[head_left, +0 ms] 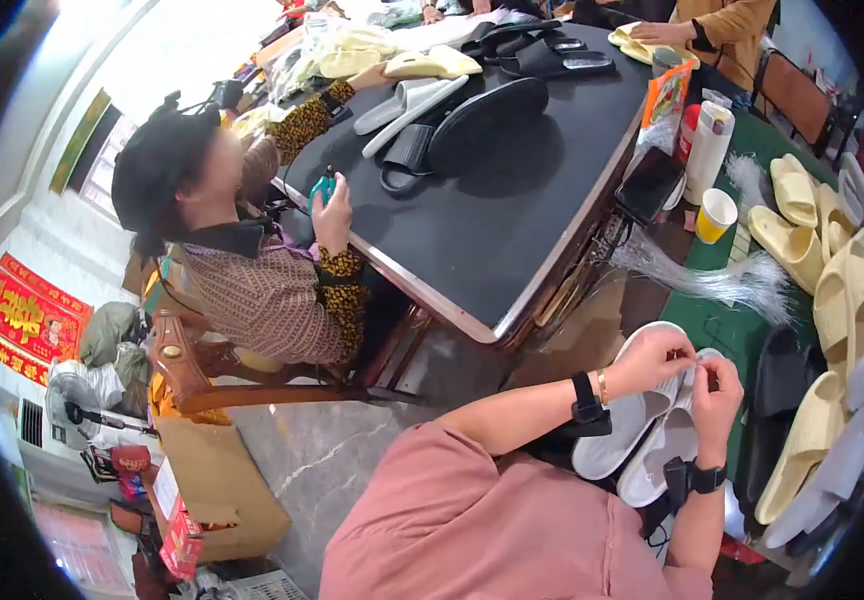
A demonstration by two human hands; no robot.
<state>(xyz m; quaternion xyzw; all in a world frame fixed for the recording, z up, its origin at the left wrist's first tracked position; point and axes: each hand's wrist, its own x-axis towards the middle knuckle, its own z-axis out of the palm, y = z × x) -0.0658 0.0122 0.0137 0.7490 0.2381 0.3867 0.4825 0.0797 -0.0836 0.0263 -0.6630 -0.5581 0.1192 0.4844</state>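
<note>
My left hand (656,360) and my right hand (717,396) come close together over a pair of pale grey slide slippers (604,452). Both hands have thumb and fingertips pinched by the toe of the nearer-right slipper. Whatever lies between the fingertips is too small to make out. The slippers lie side by side, partly behind my wrists. Dark bands circle both wrists. Just beyond my hands, a bundle of clear thin strands (727,283) spreads over the green tabletop (724,332).
Cream slippers (845,300) and black slippers (778,410) line the right side. A paper cup (716,216), a phone (650,187) and a white bottle (709,150) stand ahead. At left, a co-worker (252,270) holds a teal tool (324,186) by the black table (432,235).
</note>
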